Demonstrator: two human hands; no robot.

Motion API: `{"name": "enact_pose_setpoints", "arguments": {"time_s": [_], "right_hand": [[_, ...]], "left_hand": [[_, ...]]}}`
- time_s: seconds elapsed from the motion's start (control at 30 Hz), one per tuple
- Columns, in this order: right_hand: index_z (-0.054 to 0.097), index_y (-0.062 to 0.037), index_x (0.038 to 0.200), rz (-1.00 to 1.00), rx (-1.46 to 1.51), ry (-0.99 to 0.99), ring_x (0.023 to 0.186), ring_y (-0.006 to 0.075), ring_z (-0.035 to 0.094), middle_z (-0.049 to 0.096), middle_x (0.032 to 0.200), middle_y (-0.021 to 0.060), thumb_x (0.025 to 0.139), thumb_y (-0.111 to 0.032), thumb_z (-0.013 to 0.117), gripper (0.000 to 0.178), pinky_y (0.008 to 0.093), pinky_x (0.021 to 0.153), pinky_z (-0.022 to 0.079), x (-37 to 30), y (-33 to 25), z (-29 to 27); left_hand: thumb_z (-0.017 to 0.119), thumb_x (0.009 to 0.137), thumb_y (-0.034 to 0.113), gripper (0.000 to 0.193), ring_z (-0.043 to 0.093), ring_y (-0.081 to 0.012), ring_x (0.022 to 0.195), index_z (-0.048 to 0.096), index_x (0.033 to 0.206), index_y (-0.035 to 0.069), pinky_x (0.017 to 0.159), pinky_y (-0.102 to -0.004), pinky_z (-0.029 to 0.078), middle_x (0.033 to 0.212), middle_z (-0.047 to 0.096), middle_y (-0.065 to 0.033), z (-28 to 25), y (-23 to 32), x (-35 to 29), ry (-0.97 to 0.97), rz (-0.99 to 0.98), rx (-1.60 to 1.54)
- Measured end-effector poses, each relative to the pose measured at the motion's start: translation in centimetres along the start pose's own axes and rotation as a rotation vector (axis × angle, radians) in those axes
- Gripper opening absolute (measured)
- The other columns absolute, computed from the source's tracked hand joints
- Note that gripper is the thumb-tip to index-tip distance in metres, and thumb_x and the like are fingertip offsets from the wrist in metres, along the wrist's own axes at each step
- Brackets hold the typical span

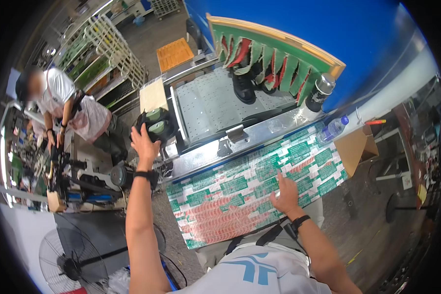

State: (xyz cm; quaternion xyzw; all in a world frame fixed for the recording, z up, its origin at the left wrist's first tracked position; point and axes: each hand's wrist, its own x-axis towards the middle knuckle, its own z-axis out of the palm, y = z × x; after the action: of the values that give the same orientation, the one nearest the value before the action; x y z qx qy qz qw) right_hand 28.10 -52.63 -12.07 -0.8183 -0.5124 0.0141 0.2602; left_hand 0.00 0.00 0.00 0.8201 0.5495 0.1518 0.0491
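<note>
I am looking at a dark pair (157, 126) with olive-green patches, probably footwear, sitting at the near left corner of the machine; its exact form I cannot tell. The left hand (144, 142) is resting over its near side with fingers spreading wide, probably because a broad touch is steadying it better than a pinch; I am seeing no closed grasp there. Behind the pair a pale board (154, 96) is lying beside the bed.

The right hand (285, 196) is hovering over or touching the table (230, 196), its index finger pointing forward; I cannot tell which, nor whether the curling fingers are holding anything. Green, white and red printed tape is covering the tabletop, perhaps for protecting it.

Farther out, a metal rail (201, 159) is separating the table from the perforated bed (201, 105). A black shoe (244, 88) is standing on that bed by a curtain (278, 63) of green and red strips, which is likely hanging in slits so that things are able to pass while the opening is staying covered. A flask (323, 87) and a bottle (333, 128) are standing at the right end, apparently out of the hands' way. To the left, a co-worker (59, 88) is bending over other equipment, and a fan (71, 267) is standing below.
</note>
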Motion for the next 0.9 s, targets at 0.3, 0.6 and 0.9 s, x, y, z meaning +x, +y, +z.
{"name": "enact_pose_setpoints", "arguments": {"time_s": [0.3,0.6,0.9], "right_hand": [[0.053,0.0028,0.163,0.014,-0.102,0.086,0.098,0.0341,0.064,0.069,0.113,0.0136,0.084,-0.024,0.073,0.086,0.0505,0.088,0.052,3.1,2.8,-0.1],[0.061,0.0031,0.157,-0.012,-0.079,0.159,0.093,0.031,0.064,0.071,0.113,0.013,0.085,-0.025,0.07,0.078,0.0465,0.087,0.053,4.2,3.1,-0.2],[0.058,0.0056,0.158,-0.028,-0.04,0.154,0.092,0.0323,0.062,0.068,0.108,0.014,0.085,-0.025,0.07,0.08,0.047,0.086,0.053,3.4,3.2,-0.3]], "left_hand": [[0.088,0.09,0.03,0.085,0.053,-0.0475,0.151,0.053,0.159,-0.006,0.127,-0.0504,0.043,0.156,0.058,-0.0369,9.6,24.0,4.0,-0.284,0.355,-0.545],[0.095,0.084,0.054,0.07,0.083,-0.0374,0.106,0.083,0.115,-0.007,0.093,-0.0437,0.062,0.109,0.084,-0.0258,24.8,35.0,18.0,-0.416,0.122,-0.452],[0.087,0.091,0.038,0.054,0.075,-0.0198,0.079,0.074,0.121,-0.005,0.069,-0.0363,0.06,0.098,0.079,-0.0107,10.5,32.9,11.7,-0.729,-0.213,-1.053]]}}
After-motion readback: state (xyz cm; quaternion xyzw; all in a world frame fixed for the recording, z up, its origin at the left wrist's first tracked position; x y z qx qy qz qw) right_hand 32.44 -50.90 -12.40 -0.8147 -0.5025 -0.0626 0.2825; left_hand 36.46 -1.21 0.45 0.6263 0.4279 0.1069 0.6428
